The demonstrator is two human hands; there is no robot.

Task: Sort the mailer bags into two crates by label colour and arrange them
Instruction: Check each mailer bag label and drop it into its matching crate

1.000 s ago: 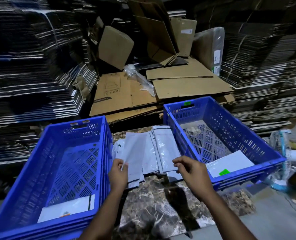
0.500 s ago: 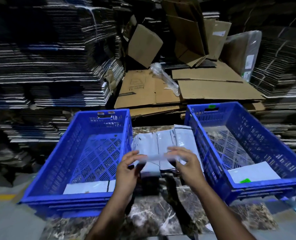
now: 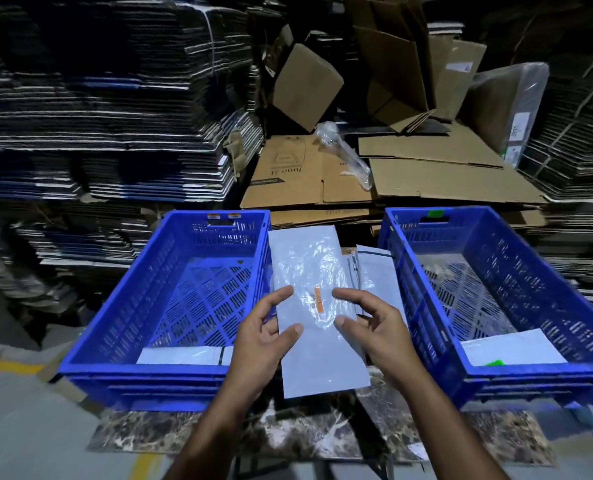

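Between two blue crates I hold up a grey mailer bag (image 3: 309, 271) with a small orange label (image 3: 318, 298) facing me. My left hand (image 3: 265, 336) grips its left edge, thumb on top. My right hand (image 3: 371, 327) pinches its right edge. The left crate (image 3: 122, 327) carries orange stickers on its far rim and holds one mailer (image 3: 180, 355) at its near end. The right crate (image 3: 582, 292) has a green sticker on its far rim and holds a mailer (image 3: 510, 349) with a green label. More mailers (image 3: 374, 271) lie on the marble slab behind the held one.
The crates sit on a dark marble slab (image 3: 288, 434) low above a grey floor. Flattened cardboard boxes (image 3: 357, 178) lie stacked behind the crates. Tall stacks of folded cartons (image 3: 97, 98) fill the left and right background.
Both hands have lifted one mailer off the pile and turned it flat toward me, showing its orange label. The camera view has shifted left.
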